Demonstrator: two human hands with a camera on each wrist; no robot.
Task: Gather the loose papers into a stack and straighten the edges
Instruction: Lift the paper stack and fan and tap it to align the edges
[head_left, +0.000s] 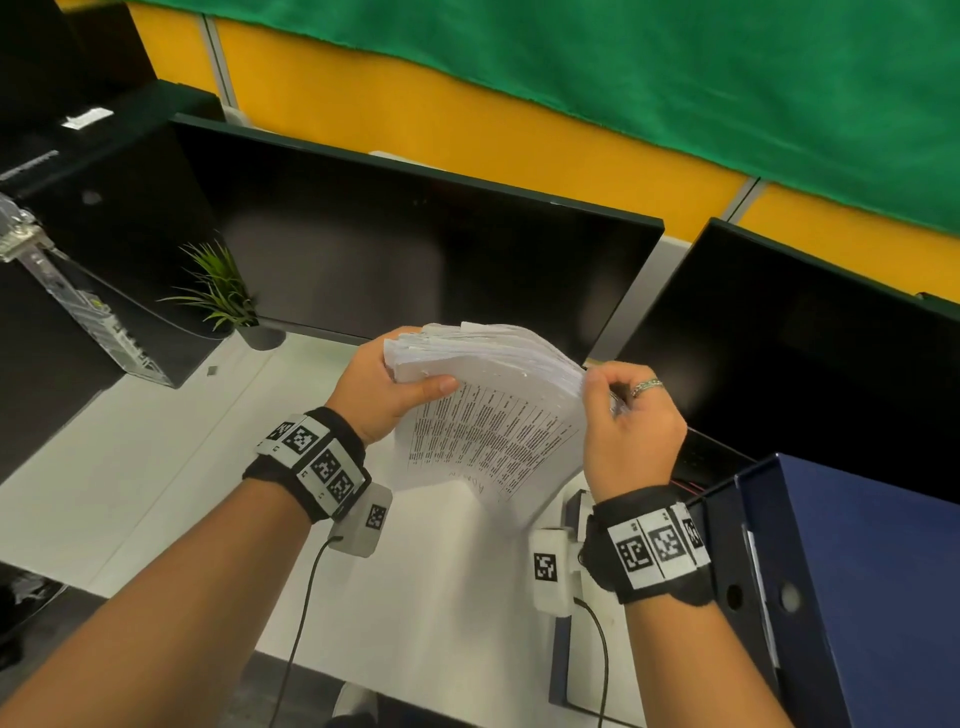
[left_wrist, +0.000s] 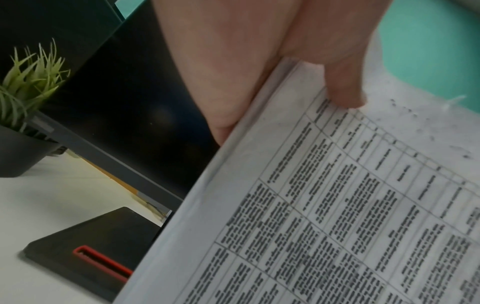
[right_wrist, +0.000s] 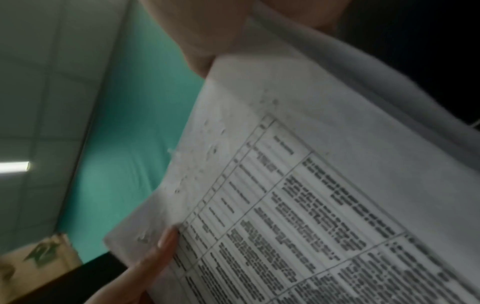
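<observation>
A thick stack of white printed papers (head_left: 493, 415) is held upright and tilted above the white desk (head_left: 156, 467), its top edges fanned and uneven. My left hand (head_left: 384, 389) grips the stack's upper left corner, thumb across the front sheet. My right hand (head_left: 623, 421) holds the right edge with curled fingers; a ring shows on one finger. The left wrist view shows the printed table on the front sheet of the papers (left_wrist: 337, 205) with my thumb (left_wrist: 342, 90) pressed on it. The right wrist view shows the same papers (right_wrist: 311, 195), blurred, with the left thumb (right_wrist: 161, 253) on them.
Two dark monitors (head_left: 415, 249) (head_left: 810, 353) stand close behind the papers. A small potted plant (head_left: 223, 296) sits at the left. A dark blue binder (head_left: 841, 597) stands upright at the right. A black monitor base (left_wrist: 91, 253) with a red slot lies under the stack.
</observation>
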